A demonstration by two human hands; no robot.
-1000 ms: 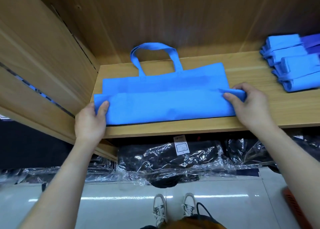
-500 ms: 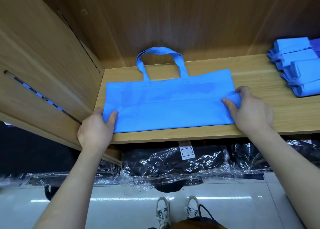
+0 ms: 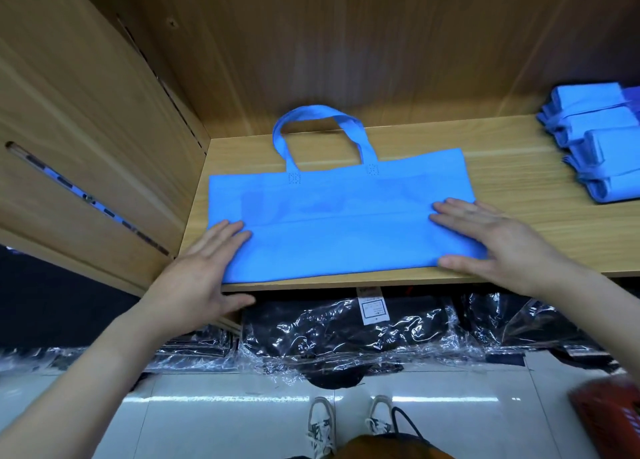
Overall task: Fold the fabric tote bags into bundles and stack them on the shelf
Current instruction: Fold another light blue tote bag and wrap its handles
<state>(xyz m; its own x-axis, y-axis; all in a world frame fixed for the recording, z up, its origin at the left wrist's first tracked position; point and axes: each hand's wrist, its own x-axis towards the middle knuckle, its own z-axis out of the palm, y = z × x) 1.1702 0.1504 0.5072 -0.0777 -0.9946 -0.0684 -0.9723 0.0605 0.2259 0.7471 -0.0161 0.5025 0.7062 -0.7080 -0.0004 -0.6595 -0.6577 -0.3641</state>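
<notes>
A blue fabric tote bag (image 3: 341, 216) lies flat on the wooden shelf (image 3: 512, 181), its bottom part folded up over the body and its handles pointing to the back wall. My left hand (image 3: 204, 271) lies flat with straight fingers on the bag's near left corner. At the bag's right end my right hand (image 3: 491, 240) presses flat on the folded flap, fingers spread. A stack of folded blue bundles (image 3: 595, 139) sits at the shelf's right end.
The shelf's wooden side panel (image 3: 86, 139) stands close on the left and the back wall (image 3: 346, 42) behind. Below the shelf lie black items in clear plastic wrap (image 3: 346, 334). A red basket (image 3: 609, 417) is on the floor at the lower right.
Both hands let go of the folded flap's ends and now lie flat with straight fingers on the bag. The flap has come down flat onto the bag.
</notes>
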